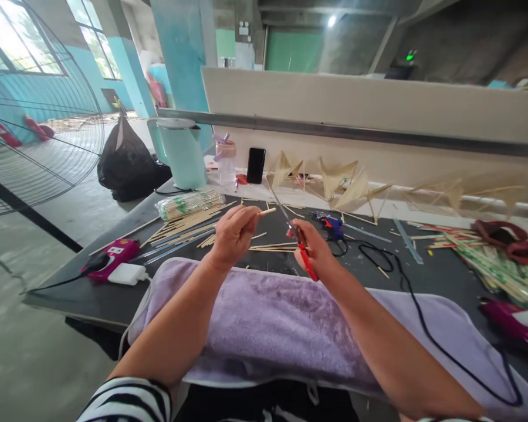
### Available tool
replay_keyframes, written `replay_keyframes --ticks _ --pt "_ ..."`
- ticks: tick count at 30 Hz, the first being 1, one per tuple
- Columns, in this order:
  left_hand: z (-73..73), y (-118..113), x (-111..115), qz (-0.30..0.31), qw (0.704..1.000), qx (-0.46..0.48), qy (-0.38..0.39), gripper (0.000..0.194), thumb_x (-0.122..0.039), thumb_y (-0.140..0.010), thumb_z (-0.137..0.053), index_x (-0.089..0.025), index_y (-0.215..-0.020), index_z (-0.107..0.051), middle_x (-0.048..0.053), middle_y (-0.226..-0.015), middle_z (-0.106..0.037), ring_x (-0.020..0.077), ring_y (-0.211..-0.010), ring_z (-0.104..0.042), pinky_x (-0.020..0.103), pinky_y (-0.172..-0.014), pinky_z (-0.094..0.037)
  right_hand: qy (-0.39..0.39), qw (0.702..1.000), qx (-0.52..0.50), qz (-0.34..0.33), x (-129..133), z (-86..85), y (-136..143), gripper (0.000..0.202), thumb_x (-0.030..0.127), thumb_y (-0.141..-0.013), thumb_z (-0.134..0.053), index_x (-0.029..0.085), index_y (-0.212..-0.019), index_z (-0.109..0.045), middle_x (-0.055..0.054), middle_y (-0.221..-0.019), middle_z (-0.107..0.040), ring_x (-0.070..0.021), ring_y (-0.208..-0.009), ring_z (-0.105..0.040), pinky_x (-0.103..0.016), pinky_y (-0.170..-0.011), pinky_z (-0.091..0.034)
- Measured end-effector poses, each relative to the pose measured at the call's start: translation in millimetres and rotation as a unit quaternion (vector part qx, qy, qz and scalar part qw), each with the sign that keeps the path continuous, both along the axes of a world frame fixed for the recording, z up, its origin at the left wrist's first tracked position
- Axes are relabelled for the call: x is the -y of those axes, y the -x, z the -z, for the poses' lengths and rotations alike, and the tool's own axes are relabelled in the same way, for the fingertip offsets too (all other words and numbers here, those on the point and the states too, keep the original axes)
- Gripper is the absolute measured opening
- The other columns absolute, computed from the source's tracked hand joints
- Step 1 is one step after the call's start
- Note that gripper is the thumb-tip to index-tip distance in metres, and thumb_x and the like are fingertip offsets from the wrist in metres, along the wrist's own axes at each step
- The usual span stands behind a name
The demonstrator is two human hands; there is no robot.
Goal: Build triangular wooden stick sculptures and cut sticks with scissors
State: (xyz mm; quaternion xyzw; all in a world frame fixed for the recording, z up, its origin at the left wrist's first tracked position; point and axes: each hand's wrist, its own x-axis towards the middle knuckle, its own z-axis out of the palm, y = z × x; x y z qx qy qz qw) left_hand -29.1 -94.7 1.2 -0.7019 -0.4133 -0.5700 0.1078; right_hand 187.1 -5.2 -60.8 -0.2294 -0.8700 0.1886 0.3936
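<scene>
My left hand [234, 234] is closed in a pinch on a short wooden stick [268, 211], whose pale end points right. My right hand [313, 249] is wrapped round the red handle of a pair of scissors [308, 262]. The metal blades reach up and away, just right of the stick's tip, and appear apart from it. Beyond my left hand, loose wooden sticks [180, 225] lie spread on the dark table [83, 299]. A purple towel [264, 310] lies under both forearms.
A blue glue gun [333, 227] with a black cable lies right of the scissors. Stick models [334, 181] stand at the back, near a phone [256, 165], a jar [226, 161] and a pitcher [182, 153]. A magenta power strip [118, 255] sits left; wrapped sticks [488, 258] lie right.
</scene>
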Motion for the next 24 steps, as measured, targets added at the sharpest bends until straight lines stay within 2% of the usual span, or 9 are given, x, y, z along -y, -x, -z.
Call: replay_keyframes --ticks 4,12,18,24 --pt "3.3 -5.9 -2.1 0.011 1.000 -0.007 0.011 0.016 -0.019 -0.091 -0.046 -0.019 -0.091 -0.062 0.006 -0.085 -0.068 0.0137 -0.075 -0.058 0.026 -0.070 -0.045 -0.052 0.999 -0.011 0.005 2.1 5.3 -10.6 0.070 0.007 -0.059 -0.046 0.025 -0.126 -0.042 -0.006 -0.110 -0.053 -0.0192 -0.087 -0.057 -0.035 -0.076 -0.051" --pt "8.9 -9.6 -3.1 0.022 0.999 -0.024 0.020 0.017 -0.019 -0.090 -0.046 -0.020 -0.091 -0.062 0.005 -0.085 -0.067 0.0145 -0.074 -0.058 0.027 -0.069 -0.046 -0.074 0.996 0.019 -0.040 9.2 -4.6 -7.2 0.067 0.006 -0.066 -0.049 0.023 -0.129 -0.041 -0.009 -0.114 -0.052 -0.0248 -0.104 -0.053 -0.042 -0.088 -0.047" --pt "11.3 -12.2 -2.7 0.046 0.998 -0.008 0.049 0.015 -0.017 -0.086 -0.049 -0.021 -0.087 -0.063 0.004 -0.082 -0.066 0.0160 -0.076 -0.060 0.029 -0.072 -0.046 -0.112 0.993 0.025 -0.004 16.6 -11.1 -4.7 0.066 0.005 -0.067 -0.050 0.024 -0.129 -0.039 -0.010 -0.110 -0.052 -0.0253 -0.103 -0.051 -0.042 -0.088 -0.046" --pt "10.7 -13.9 -2.5 0.079 0.993 0.011 0.088 0.013 -0.017 -0.085 -0.051 -0.019 -0.081 -0.063 0.004 -0.078 -0.065 0.0144 -0.071 -0.058 0.027 -0.068 -0.046 -0.141 0.989 0.039 0.008 16.4 -13.7 -6.7 0.067 0.003 -0.066 -0.050 0.024 -0.128 -0.038 -0.008 -0.106 -0.053 -0.0253 -0.100 -0.050 -0.042 -0.089 -0.043"
